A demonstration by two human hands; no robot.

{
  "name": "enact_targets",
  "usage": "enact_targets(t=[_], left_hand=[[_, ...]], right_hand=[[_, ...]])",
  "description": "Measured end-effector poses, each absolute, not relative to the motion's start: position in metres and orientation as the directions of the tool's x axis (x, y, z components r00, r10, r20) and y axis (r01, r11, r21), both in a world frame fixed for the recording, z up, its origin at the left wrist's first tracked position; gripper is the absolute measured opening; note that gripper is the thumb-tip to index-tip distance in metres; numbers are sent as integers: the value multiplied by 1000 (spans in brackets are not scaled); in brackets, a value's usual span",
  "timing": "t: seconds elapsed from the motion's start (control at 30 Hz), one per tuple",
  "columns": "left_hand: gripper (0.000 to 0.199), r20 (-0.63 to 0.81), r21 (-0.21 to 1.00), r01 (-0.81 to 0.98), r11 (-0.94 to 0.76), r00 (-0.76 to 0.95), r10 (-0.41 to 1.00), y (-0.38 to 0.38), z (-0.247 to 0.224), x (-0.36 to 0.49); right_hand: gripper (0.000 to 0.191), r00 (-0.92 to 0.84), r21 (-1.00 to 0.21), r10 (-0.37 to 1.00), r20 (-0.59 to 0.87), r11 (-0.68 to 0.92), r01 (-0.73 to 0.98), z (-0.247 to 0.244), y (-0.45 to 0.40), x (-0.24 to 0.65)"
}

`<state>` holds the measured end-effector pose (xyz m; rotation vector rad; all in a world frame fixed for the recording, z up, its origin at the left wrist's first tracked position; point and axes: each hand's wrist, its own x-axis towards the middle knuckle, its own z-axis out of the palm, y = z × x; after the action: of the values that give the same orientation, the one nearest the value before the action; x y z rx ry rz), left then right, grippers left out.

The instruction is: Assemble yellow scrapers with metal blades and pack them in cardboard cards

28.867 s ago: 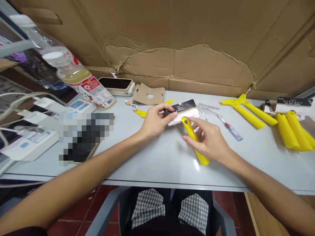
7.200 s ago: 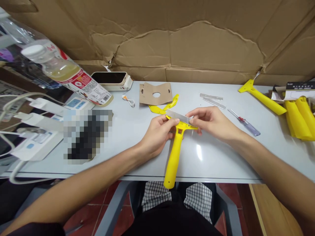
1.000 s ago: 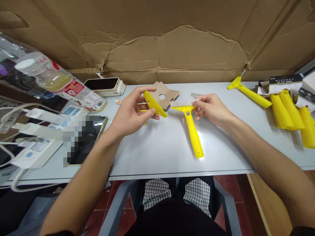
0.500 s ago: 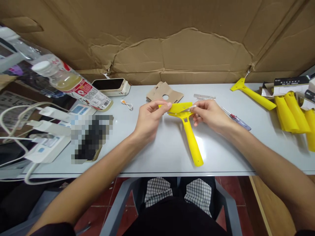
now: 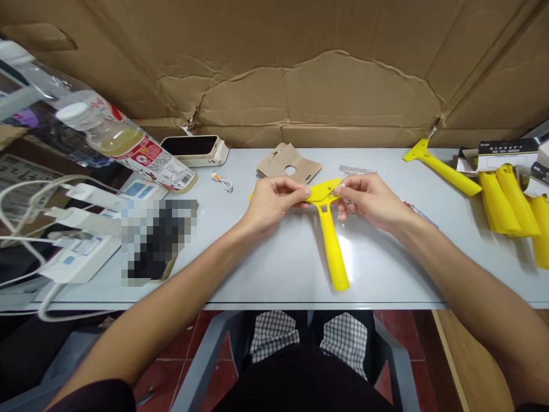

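A yellow plastic scraper (image 5: 333, 246) rests on the table with its handle pointing toward me. At its head, a yellow cover plate (image 5: 322, 189) lies at a slant over the T-shaped end. My left hand (image 5: 274, 206) pinches this plate between thumb and fingers, and a yellow tip sticks out left of the hand. My right hand (image 5: 366, 200) is closed at the right end of the head, thumb and forefinger pressed together there. A small bright bit shows under its fingers, too small to name. Behind that hand lies a flat metal blade (image 5: 357, 170).
Brown card pieces (image 5: 281, 163) lie behind my hands. A screwdriver (image 5: 422, 214) is partly hidden by my right forearm. Another yellow scraper (image 5: 448, 171) and several packaged yellow handles (image 5: 500, 200) are at right. Bottles (image 5: 150, 157), phones and a power strip (image 5: 81, 257) stand left.
My left hand has moved right along the cover plate, toward the middle of the head. The plate has shifted and tilted, its right end higher. The handle has swung slightly left.
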<state>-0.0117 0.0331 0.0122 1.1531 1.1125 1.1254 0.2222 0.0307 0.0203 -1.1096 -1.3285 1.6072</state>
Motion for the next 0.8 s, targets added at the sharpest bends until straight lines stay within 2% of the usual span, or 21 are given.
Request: enact_targets(t=[0.3,0.53,0.63,0.8], left_hand=[[38,-31,997,81,14,219,975,36,21,-22],[32,-62,991,132,25,282,957,39,25,-28],[39,-73,997,50,61,277,958,40,23,-28],[52,-138,936,-276,220,289,947,35,15,-24]], right_hand=[[41,-456,-989,882,-118,-144,-22,15,35,227],[38,-471,-989,870,-146,-142,43,14,35,228],[32,-442,-986,881,-167,-158,59,18,35,228],[23,-345,-981,922,-174,-192,-19,24,35,226]])
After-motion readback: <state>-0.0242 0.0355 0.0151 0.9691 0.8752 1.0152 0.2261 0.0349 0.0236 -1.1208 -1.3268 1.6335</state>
